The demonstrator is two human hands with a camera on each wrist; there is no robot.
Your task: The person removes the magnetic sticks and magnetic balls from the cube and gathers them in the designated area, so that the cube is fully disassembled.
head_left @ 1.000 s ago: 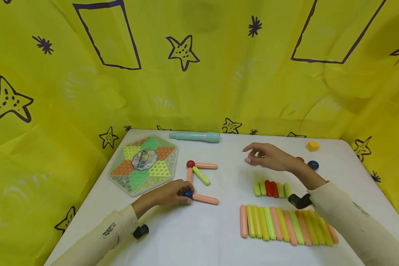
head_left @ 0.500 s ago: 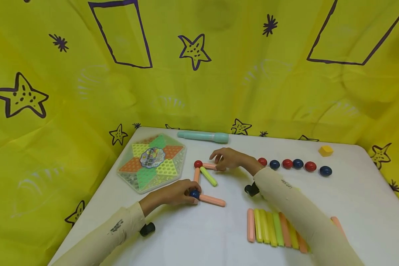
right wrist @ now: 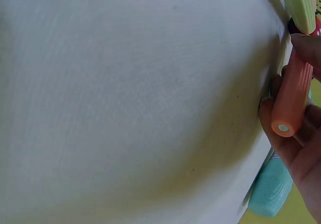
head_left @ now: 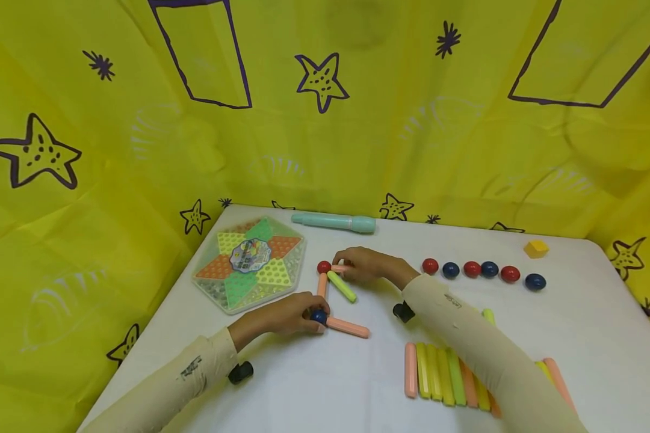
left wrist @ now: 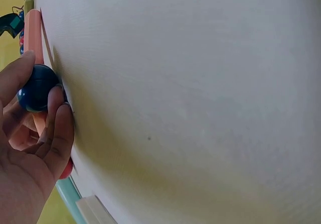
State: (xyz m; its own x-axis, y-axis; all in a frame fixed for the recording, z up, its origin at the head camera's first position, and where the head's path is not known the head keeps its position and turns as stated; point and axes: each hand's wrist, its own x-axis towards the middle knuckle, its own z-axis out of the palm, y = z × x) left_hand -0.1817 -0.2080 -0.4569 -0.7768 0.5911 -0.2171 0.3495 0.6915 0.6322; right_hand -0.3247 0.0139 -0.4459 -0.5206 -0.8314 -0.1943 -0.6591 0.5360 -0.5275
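My left hand (head_left: 289, 314) pinches a blue ball (left wrist: 37, 89) low on the table, thumb on one side and fingers curled round the other. One salmon stick (head_left: 348, 327) reaches rightward from that ball, and another salmon stick (head_left: 322, 284) runs from it up to a red ball (head_left: 324, 267). A yellow-green stick (head_left: 342, 286) slants down from the red ball. My right hand (head_left: 365, 264) grips a third salmon stick (right wrist: 293, 93), which points right from the red ball; its free end shows a small pale disc in the right wrist view.
A star-patterned game board (head_left: 249, 264) lies left, a teal tube (head_left: 333, 222) behind. On the right are several red and blue balls (head_left: 472, 269), a yellow block (head_left: 536, 248) and a row of coloured sticks (head_left: 439, 373), partly hidden by the right sleeve. A yellow curtain (head_left: 384, 138) encloses the table.
My right hand has come left from above the short sticks and taken hold of the upper salmon stick. The left hand stays on the blue ball. The head view has shifted slightly.
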